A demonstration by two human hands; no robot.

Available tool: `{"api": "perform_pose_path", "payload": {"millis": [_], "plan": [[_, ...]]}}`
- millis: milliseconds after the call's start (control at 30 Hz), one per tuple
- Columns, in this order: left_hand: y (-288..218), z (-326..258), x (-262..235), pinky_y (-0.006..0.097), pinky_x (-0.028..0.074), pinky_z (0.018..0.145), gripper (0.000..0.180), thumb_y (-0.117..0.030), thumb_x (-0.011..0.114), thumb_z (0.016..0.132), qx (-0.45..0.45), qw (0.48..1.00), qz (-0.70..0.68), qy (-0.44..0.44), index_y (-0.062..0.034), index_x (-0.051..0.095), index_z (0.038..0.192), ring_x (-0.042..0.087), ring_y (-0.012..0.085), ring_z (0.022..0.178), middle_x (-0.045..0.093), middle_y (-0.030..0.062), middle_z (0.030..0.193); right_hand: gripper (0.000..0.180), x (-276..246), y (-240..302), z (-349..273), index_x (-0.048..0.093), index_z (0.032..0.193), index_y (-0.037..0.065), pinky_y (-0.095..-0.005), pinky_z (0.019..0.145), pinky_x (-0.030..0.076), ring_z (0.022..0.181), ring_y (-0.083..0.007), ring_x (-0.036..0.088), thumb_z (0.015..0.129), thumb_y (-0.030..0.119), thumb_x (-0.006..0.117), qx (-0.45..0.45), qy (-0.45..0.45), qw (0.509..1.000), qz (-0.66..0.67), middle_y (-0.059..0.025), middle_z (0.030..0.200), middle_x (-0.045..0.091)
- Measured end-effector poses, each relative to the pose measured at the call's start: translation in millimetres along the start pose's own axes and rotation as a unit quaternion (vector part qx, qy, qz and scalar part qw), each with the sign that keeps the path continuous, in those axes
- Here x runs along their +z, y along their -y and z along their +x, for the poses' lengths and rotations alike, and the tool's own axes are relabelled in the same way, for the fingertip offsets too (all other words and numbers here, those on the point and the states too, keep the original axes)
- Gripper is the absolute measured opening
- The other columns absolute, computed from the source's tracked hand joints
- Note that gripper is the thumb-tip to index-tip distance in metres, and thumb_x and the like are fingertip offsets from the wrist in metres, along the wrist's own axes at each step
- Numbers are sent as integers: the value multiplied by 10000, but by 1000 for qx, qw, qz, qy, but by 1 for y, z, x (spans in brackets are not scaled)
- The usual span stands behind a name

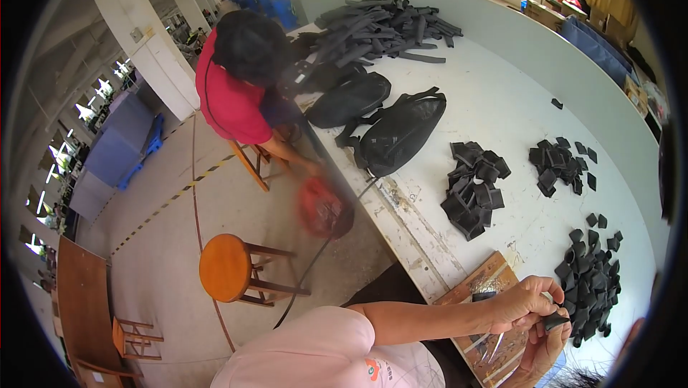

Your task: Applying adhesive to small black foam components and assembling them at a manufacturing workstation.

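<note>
Left grip (529, 300), right grip (542, 353) pinching black piece (555, 322); wooden board (496, 270), dark pile (593, 280) nearby.

I'm looking into a factory workshop: black strips (387, 27) lie heaped near the far edge of the tabletop (512, 90), with small black pieces (591, 284) piled toward its right edge. Beyond its left edge I see yellow-and-black floor tape (168, 205), a wooden stool (225, 268) and a pillar (118, 12).

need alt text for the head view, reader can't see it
A person's left hand and right hand hold a small black piece near a wooden board, beside heaped black pieces on a white table. Black bags lie farther along, near a co-worker in red.
</note>
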State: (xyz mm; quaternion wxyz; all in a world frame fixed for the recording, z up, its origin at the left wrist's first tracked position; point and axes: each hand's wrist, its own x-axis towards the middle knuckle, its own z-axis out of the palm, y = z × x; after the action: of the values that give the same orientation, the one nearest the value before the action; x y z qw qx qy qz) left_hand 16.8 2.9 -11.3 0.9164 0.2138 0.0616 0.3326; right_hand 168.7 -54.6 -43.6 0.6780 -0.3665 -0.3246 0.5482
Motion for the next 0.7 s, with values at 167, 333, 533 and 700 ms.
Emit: {"api": "perform_pose_path", "payload": {"millis": [167,333,533,700], "plan": [[-1,5,-1,154,240,315,109,-62,518,839,7,999,38,7,-11,443,899,381,12,377,524,25,625,195,-1,1,1,505,906,33,-113,399,292,514,-16,379,816,175,602,-1,-6,1000,2,10,714,474],[0,5,4,151,282,318,101,-98,546,837,27,997,69,-7,-27,473,838,423,16,416,530,20,618,198,7,3,-1,502,888,30,-109,408,287,510,-14,366,816,184,604,-4,-5,1000,3,26,689,440],[1,5,5,159,331,338,95,-101,535,843,18,999,42,-6,-25,479,830,475,32,466,553,26,653,199,5,4,-2,510,867,27,-102,410,281,513,-11,368,812,191,609,-10,-7,1000,-26,30,682,426],[2,6,1,200,463,414,122,-97,521,854,4,1000,20,4,-1,459,898,543,108,485,539,64,688,221,4,2,-3,509,885,22,-102,397,283,502,-11,375,807,199,616,-12,-19,1000,-22,24,688,441]]}}
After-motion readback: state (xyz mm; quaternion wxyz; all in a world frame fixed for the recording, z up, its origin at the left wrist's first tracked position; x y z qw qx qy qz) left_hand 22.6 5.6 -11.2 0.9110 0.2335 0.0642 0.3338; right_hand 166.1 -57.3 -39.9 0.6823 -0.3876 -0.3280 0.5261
